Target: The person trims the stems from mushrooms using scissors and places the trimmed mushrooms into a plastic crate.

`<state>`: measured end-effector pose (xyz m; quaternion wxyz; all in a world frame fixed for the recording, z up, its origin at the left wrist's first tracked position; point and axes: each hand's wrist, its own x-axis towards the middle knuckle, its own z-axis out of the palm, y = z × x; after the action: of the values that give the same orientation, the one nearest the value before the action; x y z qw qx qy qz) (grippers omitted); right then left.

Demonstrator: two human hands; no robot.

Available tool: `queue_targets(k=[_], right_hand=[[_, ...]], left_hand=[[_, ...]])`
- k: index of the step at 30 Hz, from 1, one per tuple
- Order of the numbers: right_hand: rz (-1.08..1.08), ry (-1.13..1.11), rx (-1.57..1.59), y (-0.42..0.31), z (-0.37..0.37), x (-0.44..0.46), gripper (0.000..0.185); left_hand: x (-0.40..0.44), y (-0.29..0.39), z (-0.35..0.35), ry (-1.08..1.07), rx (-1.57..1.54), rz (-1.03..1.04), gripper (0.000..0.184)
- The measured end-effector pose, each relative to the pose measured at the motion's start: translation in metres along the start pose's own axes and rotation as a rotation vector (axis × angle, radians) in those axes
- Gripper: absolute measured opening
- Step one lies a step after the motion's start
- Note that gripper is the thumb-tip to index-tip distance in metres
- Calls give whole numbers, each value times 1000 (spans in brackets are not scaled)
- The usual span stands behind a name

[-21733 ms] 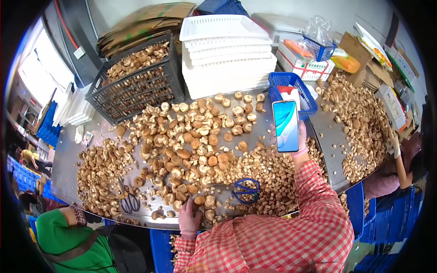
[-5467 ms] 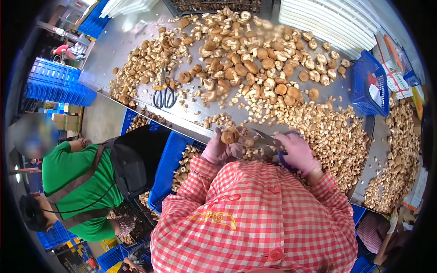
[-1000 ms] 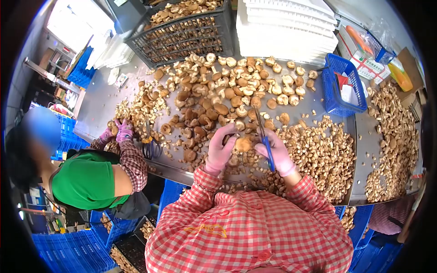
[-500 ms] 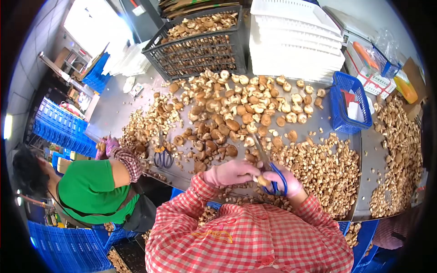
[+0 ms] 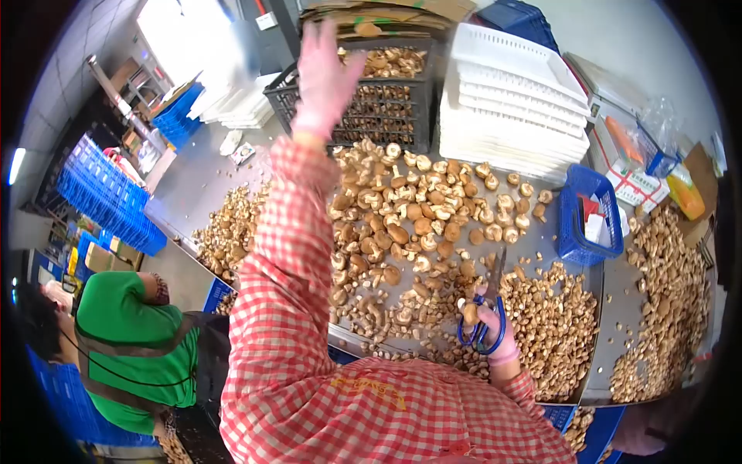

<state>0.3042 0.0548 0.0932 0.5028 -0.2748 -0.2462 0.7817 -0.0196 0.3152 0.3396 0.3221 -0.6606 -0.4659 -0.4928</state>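
Observation:
My left hand (image 5: 328,77), in a pink glove, is raised at the far side of the table in front of a black crate (image 5: 386,116) of mushrooms. Its fingers are spread and hold nothing. A lone mushroom (image 5: 369,29) shows against the cardboard, right of the fingers and apart from them. Low on the right, my gloved right hand (image 5: 498,332) grips blue-handled scissors (image 5: 495,282), blades pointing away from me. A brown mushroom (image 5: 470,313) is also at its fingers. Loose whole mushrooms (image 5: 398,209) spread across the table beyond, and small cut stems (image 5: 553,332) lie beside this hand.
Stacked white trays (image 5: 514,108) stand right of the crate. A blue basket (image 5: 591,224) holds small items at the right. More stems (image 5: 668,286) cover the adjoining surface. A person in a green shirt (image 5: 131,348) is at the left; blue crates (image 5: 108,193) are stacked behind.
My left hand has left the scissors and swung far forward to the crate, opening. My right hand has shifted slightly right and down with the scissors. The co-worker has turned and bent away from the table.

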Motion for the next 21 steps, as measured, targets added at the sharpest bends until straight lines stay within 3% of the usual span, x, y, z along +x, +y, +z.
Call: queue_targets(k=[1, 2, 3, 5, 6, 7, 8, 9, 11, 12, 14, 15, 17, 18, 21], right_hand=[[-68, 24, -30, 4, 1, 1, 50], [-134, 54, -57, 13, -3, 4, 50], [-122, 138, -43, 13, 8, 1, 48], [-155, 329, -261, 25, 8, 2, 42], [-183, 283, -291, 34, 3, 5, 42], [-151, 331, -428, 36, 5, 6, 43], [-136, 332, -548, 45, -3, 9, 52], [-239, 345, -883, 52, -5, 16, 58], [-531, 149, -1124, 84, -41, 34, 61], [-503, 60, -1135, 87, -27, 36, 61], [-195, -29, -859, 88, 4, 28, 57], [-84, -59, -776, 91, 10, 28, 56], [-138, -147, -991, 97, -4, 36, 54], [-130, -172, -874, 91, 22, 27, 51], [-68, -167, -984, 91, 10, 32, 50]], left_hand=[[-19, 6, -2, -15, -120, 32, 54], [-49, 29, -15, -164, -289, -137, 50], [-86, 45, -23, -287, -333, -115, 47], [-187, 68, -28, -822, -636, -278, 42], [-211, 91, -51, -966, -707, -194, 45], [-266, 107, -47, -975, -831, -170, 46], [-297, 123, -60, -1014, -1000, -337, 46], [-328, 139, -73, -1032, -1161, -517, 47], [-369, 155, -86, -1057, -1287, -995, 47], [-372, 155, -93, -984, -1247, -1053, 47], [-374, 159, -106, -998, -1384, -1291, 50], [-383, 156, -108, -944, -1366, -1317, 50], [-402, 144, -109, -966, -1411, -1277, 46], [-386, 146, -129, -814, -1327, -1299, 36], [-390, 137, -143, -771, -1228, -1344, 41]])
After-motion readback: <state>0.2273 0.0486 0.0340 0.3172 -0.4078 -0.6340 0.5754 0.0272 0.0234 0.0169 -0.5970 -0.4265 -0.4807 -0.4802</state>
